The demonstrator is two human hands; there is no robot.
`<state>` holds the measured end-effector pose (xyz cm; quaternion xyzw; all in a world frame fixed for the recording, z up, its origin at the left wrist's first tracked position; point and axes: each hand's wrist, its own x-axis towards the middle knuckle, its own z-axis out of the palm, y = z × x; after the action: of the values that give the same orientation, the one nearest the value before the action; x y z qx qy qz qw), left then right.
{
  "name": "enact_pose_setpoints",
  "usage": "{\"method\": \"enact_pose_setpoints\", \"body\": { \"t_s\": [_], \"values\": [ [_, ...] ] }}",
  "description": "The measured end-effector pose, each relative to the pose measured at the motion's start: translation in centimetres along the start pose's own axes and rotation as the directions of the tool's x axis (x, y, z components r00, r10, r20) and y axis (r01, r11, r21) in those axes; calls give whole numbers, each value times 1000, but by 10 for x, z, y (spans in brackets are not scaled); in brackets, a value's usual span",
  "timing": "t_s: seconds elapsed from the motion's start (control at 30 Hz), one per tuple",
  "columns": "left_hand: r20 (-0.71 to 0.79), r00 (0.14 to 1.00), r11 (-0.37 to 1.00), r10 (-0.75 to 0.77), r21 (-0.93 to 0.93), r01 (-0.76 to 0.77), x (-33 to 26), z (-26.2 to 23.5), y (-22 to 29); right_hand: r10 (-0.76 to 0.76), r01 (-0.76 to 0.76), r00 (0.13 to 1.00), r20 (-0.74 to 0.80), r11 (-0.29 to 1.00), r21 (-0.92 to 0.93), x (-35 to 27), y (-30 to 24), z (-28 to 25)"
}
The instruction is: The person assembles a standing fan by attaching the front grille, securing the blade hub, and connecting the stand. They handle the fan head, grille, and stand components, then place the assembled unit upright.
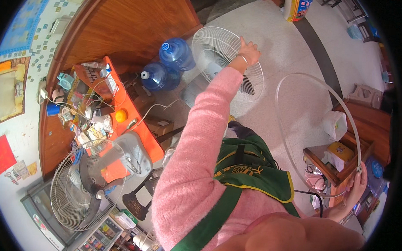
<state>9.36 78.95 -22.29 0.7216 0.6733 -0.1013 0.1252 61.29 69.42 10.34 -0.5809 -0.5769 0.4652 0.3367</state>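
My left hand [248, 54], with a bracelet at the wrist, reaches far forward. Its fingers curl over the upper right part of a round white wire fan guard [208, 46], tilted above the pale floor. Out at the right, my right hand [358, 180] grips a large thin whitish ring [292, 151], which hangs in the air as a wide loop. To the left stands a fan [99, 195] with dark grey blades in front of a wire guard. A green apron [252, 171] with yellow edging covers my front.
Two blue water jugs [160, 76] stand beside the wooden panel [134, 21]. A cluttered orange table [141, 132] carries an orange fruit [121, 116] and a grey plastic tub [136, 152]. On the right are an open wooden drawer [336, 172] and a white bag [335, 125].
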Motion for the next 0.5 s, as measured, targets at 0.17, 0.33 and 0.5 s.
{"method": "enact_pose_setpoints", "body": {
  "t_s": [0.17,0.33,0.5],
  "values": [
    [-14,1000,998,3,-69,-4,-2,-2,0,28,-29,999,32,999,33,-3,-6,3],
    [-66,998,992,3,-126,-12,-12,4,-4,22,53,964,266,962,-269,-5,-38,4],
    [-347,935,988,-77,-155,24,-56,-1,-3,30,196,859,511,903,-382,7,-71,27]
  ]
}}
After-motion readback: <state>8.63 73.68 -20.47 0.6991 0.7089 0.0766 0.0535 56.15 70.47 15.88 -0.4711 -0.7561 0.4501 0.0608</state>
